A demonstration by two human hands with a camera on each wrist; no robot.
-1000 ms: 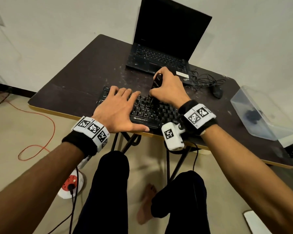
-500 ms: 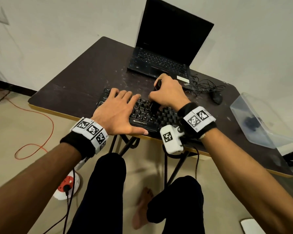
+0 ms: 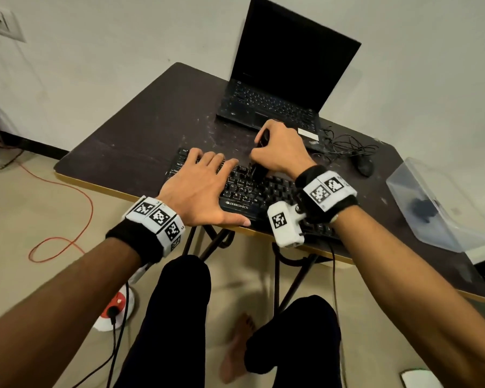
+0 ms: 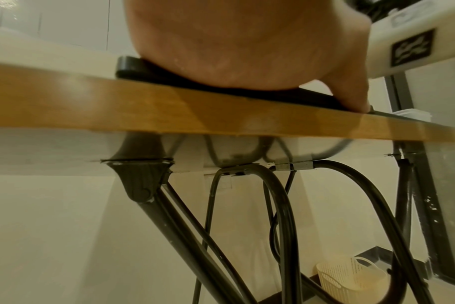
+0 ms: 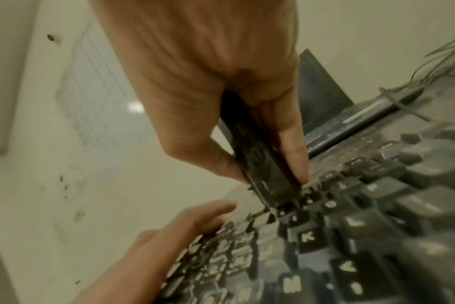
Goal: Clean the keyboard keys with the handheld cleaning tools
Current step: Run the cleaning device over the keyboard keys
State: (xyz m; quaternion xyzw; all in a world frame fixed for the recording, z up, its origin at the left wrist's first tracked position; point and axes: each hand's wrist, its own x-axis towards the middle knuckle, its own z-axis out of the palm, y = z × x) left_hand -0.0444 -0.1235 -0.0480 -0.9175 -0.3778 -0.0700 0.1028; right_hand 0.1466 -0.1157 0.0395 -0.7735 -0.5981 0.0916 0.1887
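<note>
Below the right hand grip, cleaning tool tip touches keyboard.

A dark brown wooden table with a light wood edge and black metal legs carries everything. Its top has many white specks and scratches. A black keyboard with white letters lies near the front edge, directly under the left hand and the right hand. Just beyond the right hand stands an open black laptop with a dark screen. To the right of the right hand lie a tangle of thin black cables and a small black mouse. Farther right, near the table's end, sits a clear plastic box with something dark inside.
</note>
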